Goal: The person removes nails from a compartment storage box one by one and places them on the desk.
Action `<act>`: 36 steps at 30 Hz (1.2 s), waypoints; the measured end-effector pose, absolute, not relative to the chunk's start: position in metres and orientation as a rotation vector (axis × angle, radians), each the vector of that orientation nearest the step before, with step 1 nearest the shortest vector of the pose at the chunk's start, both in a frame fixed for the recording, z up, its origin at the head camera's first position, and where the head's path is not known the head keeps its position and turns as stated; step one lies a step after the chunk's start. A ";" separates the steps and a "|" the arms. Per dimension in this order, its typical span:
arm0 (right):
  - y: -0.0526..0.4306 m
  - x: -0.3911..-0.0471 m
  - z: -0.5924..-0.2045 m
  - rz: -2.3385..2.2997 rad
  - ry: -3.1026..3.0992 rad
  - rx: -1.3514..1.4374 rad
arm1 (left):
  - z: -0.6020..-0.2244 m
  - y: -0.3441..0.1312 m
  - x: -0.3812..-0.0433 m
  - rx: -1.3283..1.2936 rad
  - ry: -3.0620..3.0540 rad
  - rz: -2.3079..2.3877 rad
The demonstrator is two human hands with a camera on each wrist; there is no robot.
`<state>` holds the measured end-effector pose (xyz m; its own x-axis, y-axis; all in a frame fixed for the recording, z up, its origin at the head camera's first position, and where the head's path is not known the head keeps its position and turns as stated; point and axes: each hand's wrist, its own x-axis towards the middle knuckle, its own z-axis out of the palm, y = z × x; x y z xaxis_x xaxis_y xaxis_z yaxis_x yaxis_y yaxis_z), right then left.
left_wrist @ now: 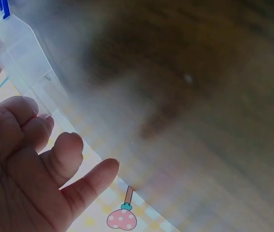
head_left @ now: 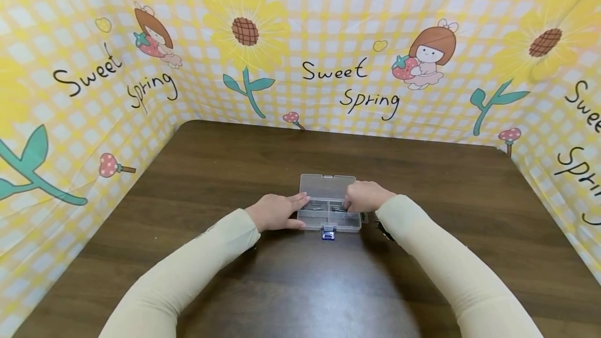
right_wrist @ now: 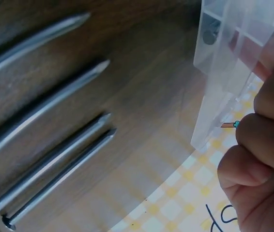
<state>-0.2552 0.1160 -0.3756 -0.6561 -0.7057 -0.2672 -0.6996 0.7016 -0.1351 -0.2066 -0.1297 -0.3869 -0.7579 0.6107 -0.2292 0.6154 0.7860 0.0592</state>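
Around the middle of the table (head_left: 263,288), well in from the far edge: a clear compartment box (head_left: 312,221), lid (head_left: 327,188) open on the far side, blue latch (head_left: 328,234) toward the near edge. Turned so, likely, to leave the compartments reachable from above. In the rear left compartment, small metal pieces (head_left: 316,207); in the rear right one, darker metal pieces (head_left: 338,208), too small to name surely.

At the box's left end, the left hand (head_left: 274,212): spread, thumb by the near left corner, fingers farther back, apparently touching the side. No grip around anything; probably there to brace a light box against sliding.

At the right end, the right hand (head_left: 367,195): fingers curled, reaching down over the rear right compartment. Fingertips hidden; cannot tell what, if anything, between them.

Right of the box, in the right wrist view, four nails (right_wrist: 42,109) side by side on the table, points toward the box, perhaps lined up for easy picking. Beyond the table's far edge, a yellow checked cloth (head_left: 324,25).
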 end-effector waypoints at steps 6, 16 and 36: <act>0.113 -0.253 -0.373 -0.030 2.606 -1.146 | -0.386 -0.130 -0.206 0.959 2.742 -0.012; 0.111 -0.253 -0.373 0.037 2.627 -1.223 | -0.390 -0.131 -0.209 0.986 2.753 0.000; 0.113 -0.250 -0.368 0.023 2.598 -1.201 | -0.388 -0.131 -0.208 0.974 2.740 0.003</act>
